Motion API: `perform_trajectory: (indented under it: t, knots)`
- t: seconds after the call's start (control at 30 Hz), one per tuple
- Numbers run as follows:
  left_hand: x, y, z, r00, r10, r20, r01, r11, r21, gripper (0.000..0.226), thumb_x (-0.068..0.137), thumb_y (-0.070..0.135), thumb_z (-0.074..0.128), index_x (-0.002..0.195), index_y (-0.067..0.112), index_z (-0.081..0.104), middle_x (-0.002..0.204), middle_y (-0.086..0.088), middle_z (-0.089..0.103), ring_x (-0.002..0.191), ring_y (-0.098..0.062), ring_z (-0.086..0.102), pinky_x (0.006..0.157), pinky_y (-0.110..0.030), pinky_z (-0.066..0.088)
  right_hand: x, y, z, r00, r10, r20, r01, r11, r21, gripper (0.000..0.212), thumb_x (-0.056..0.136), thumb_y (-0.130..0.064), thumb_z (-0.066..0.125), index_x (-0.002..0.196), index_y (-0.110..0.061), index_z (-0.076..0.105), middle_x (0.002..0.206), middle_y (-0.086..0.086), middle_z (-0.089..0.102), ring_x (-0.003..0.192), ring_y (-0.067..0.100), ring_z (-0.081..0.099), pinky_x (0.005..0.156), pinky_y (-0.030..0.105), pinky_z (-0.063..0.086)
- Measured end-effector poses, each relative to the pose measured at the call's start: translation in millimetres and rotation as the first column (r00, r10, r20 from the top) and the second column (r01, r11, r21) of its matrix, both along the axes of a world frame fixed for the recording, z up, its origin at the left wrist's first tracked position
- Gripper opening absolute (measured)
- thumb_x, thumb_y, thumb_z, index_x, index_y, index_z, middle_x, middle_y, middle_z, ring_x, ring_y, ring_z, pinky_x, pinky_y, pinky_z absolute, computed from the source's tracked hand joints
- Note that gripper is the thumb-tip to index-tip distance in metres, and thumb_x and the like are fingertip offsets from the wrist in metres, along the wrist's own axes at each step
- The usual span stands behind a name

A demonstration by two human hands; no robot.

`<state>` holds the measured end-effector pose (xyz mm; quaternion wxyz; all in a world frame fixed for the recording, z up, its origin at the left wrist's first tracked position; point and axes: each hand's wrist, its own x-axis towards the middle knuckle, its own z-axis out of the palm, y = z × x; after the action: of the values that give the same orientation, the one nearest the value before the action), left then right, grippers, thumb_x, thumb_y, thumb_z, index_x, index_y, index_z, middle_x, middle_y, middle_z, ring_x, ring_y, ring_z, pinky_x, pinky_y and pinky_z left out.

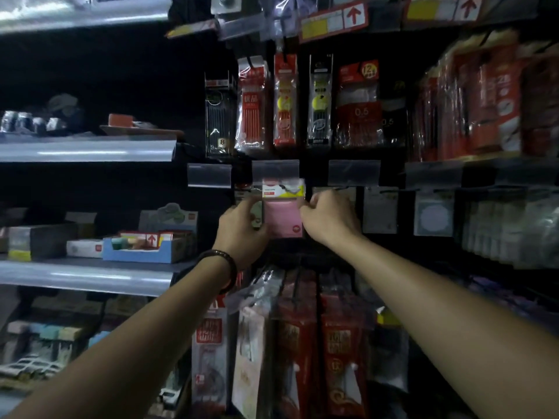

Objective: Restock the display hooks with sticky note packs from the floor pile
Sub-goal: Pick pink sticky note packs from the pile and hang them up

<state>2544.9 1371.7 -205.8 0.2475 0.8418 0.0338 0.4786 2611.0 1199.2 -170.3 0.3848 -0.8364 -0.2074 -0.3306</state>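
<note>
Our left hand (242, 228) and right hand (329, 217) pinch the pink sticky note pack (283, 219) by its sides beneath a clear label holder (275, 170). The hook is hidden; we could miss the hole and drop it.

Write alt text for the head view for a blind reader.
The left hand and right hand hold a pink sticky note pack just below a clear label holder. Pen packs hang above; shelves of boxes stand to the left.
</note>
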Motion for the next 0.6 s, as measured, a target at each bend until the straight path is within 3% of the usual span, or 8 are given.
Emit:
perform_trajectory:
  t: [0.1,0.17,0.23,0.3,0.4,0.43,0.53,0.6]
  knots:
    - [-33.0,-15.0,-14.3,1.0,-0.01,0.018,0.009,1.0,0.026,0.037,0.095,0.023,0.069,0.131,0.023,0.062,0.114,-0.008,0.069,0.097,-0.022,0.068,0.083,-0.03,0.057,-27.9,-28.0,-15.4,0.992,0.099,0.079,-0.098,0.995,-0.017,0.054,0.098,-0.04,0.068,0.054,-0.014,0.053,0.051,-0.003,0.056,0.057,0.018,0.061,0.058,0.032,0.051]
    - [-58.9,-29.8,-31.4,0.997,-0.038,0.066,0.034,0.997,0.065,0.025,0.096,0.022,0.069,0.12,0.024,0.064,0.106,-0.001,0.068,0.091,-0.013,0.066,0.077,-0.015,0.052,-51.9,-50.2,-32.0,0.98,0.16,0.121,-0.159,0.987,-0.022,0.053,0.1,-0.038,0.069,0.055,-0.016,0.053,0.05,-0.005,0.054,0.051,0.008,0.056,0.053,0.027,0.041]
    - [-84.4,-49.4,-55.1,0.992,-0.057,0.109,0.045,0.992,0.116,0.02,0.094,0.019,0.071,0.112,0.023,0.065,0.1,0.005,0.067,0.086,-0.008,0.063,0.071,-0.006,0.043,-78.1,-74.1,-54.9,0.961,0.226,0.158,-0.228,0.974,-0.001,0.048,0.101,-0.035,0.069,0.058,-0.019,0.054,0.048,-0.008,0.054,0.049,0.007,0.054,0.049,0.021,0.036]
    - [-107.2,-72.3,-86.4,0.986,-0.124,0.107,0.107,0.982,0.154,0.018,0.095,0.017,0.072,0.11,0.023,0.065,0.098,0.01,0.067,0.086,-0.005,0.062,0.071,-0.01,0.045,-102.5,-99.1,-85.3,0.944,0.279,0.176,-0.286,0.958,0.013,0.044,0.101,-0.032,0.07,0.061,-0.022,0.054,0.05,-0.011,0.054,0.049,0.007,0.054,0.048,0.015,0.034]
    - [-134.7,-104.9,-145.1,0.969,-0.239,0.059,0.222,0.952,0.212,0.016,0.095,0.014,0.07,0.11,0.021,0.067,0.095,0.01,0.065,0.083,-0.002,0.06,0.071,-0.012,0.044,-130.6,-135.2,-145.6,0.92,0.341,0.193,-0.336,0.94,-0.062,0.038,0.103,-0.035,0.066,0.068,-0.024,0.055,0.053,-0.007,0.051,0.053,0.012,0.054,0.051,0.022,0.036]
    - [-139.8,-114.0,-169.2,0.966,-0.26,0.015,0.248,0.936,0.251,0.015,0.096,0.015,0.068,0.11,0.02,0.067,0.096,0.008,0.064,0.084,-0.004,0.06,0.074,-0.015,0.045,-136.6,-147.3,-169.6,0.919,0.343,0.193,-0.327,0.939,-0.111,0.036,0.103,-0.038,0.064,0.071,-0.024,0.055,0.055,-0.007,0.05,0.054,0.013,0.053,0.051,0.026,0.037]
    - [-144.6,-139.5,-252.1,0.964,-0.207,-0.167,0.259,0.877,0.406,0.012,0.096,0.026,0.063,0.106,0.021,0.067,0.094,0.002,0.062,0.087,-0.029,0.058,0.074,-0.047,0.047,-144.3,-183.9,-253.3,0.934,0.325,0.151,-0.29,0.933,-0.214,0.032,0.102,-0.038,0.063,0.076,-0.029,0.049,0.058,-0.012,0.041,0.054,0.008,0.043,0.053,0.033,0.04]
    - [-143.2,-154.9,-315.5,0.928,-0.226,-0.298,0.335,0.855,0.396,0.008,0.097,0.03,0.063,0.1,0.024,0.067,0.092,0.003,0.061,0.084,-0.031,0.055,0.071,-0.047,0.044,-141.5,-211.1,-319.5,0.964,0.262,0.049,-0.247,0.946,-0.209,0.031,0.1,-0.038,0.065,0.076,-0.031,0.047,0.057,-0.014,0.037,0.057,0.003,0.04,0.055,0.035,0.04]
